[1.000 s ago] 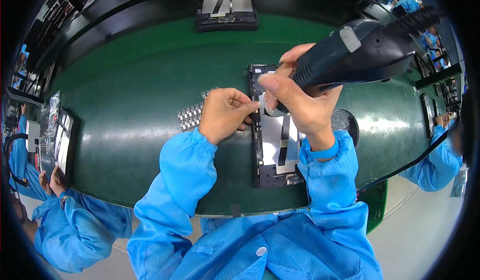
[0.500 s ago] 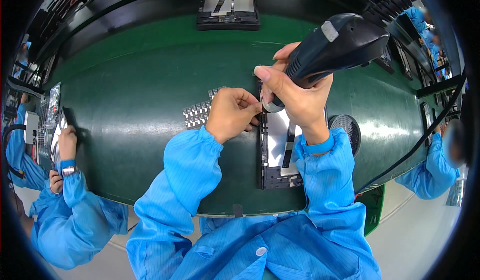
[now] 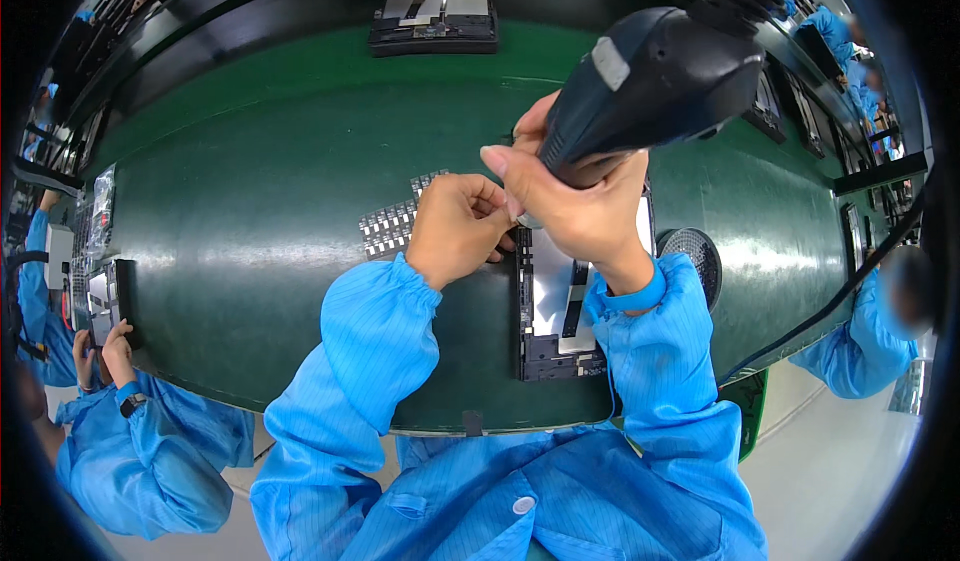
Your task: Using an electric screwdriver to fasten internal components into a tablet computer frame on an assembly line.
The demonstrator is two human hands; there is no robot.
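Green matting covers the curved work surface, with dark racks along its far edge. Since the earlier frames the electric screwdriver has risen nearer the camera and fills more of the view, and the co-worker's hand at lower left has dropped lower.

The right hand is wrapped firmly around the screwdriver's grip. The left hand is curled, fingertips pinched at the top left corner of the open device chassis; what they pinch cannot be told. The chassis lies flat on the mat directly below both hands, its upper part hidden by them.

A sheet of small metal parts lies just left of the left hand. A round mesh dish sits beside the right sleeve. A second chassis rests at the far edge. A black cable runs across the right.
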